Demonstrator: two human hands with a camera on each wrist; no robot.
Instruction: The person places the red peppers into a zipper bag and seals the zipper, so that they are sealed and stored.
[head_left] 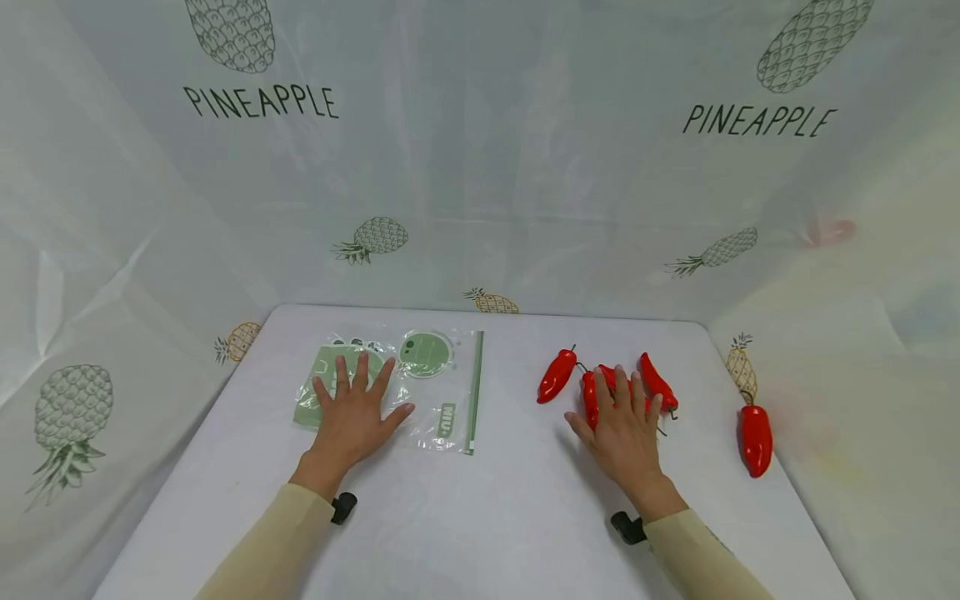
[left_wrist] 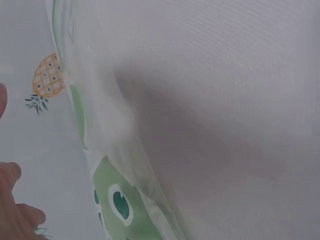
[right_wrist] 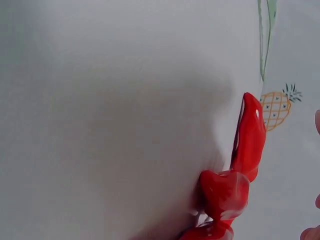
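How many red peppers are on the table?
5 at least: leftmost pepper, second pepper and third pepper partly behind the right hand, fourth pepper right of them, fifth pepper near the right edge of the table. The hand may hide more.

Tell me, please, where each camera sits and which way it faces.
Head: worn on the head, facing forward and down at the table; left hand, right hand and both sleeves show.
Left wrist: worn there, looking across the table and the plastic bag; left fingertips show at left.
Right wrist: worn there, looking across the table and red peppers; right fingertips show at right.
Shared: head and right wrist both show red peppers.
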